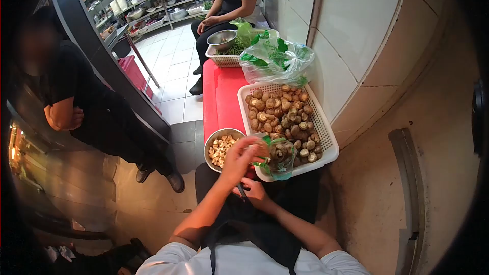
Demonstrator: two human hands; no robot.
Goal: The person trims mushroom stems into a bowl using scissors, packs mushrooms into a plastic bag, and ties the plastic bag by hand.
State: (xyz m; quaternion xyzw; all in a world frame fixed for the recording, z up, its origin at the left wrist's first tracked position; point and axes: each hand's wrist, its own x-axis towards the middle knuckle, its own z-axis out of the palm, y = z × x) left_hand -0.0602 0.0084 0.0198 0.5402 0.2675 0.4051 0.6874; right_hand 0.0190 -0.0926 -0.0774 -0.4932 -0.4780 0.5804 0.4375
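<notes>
noting the left hand [239, 160] between steel bowl [206, 154] and basket [324, 127], fingers curled; cannot tell whether they pinch anything. right hand [257, 194] closed round a dark tool [241, 192], held low, probably for steadiness. cut pieces [220, 148] sit in the bowl at the red bench's [219, 91] near left corner; whole mushrooms [275, 111] lie in the basket along its right edge, presumably for short reach.

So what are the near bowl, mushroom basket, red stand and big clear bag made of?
Near bowl: metal, likely stainless steel; grey, shiny rim.
Mushroom basket: probably moulded plastic, off-white; regular holes through the wall.
Red stand: looks like smooth plastic, though painted metal isn't ruled out.
Big clear bag: thin plastic film; see-through, crinkled, with highlights.
</notes>
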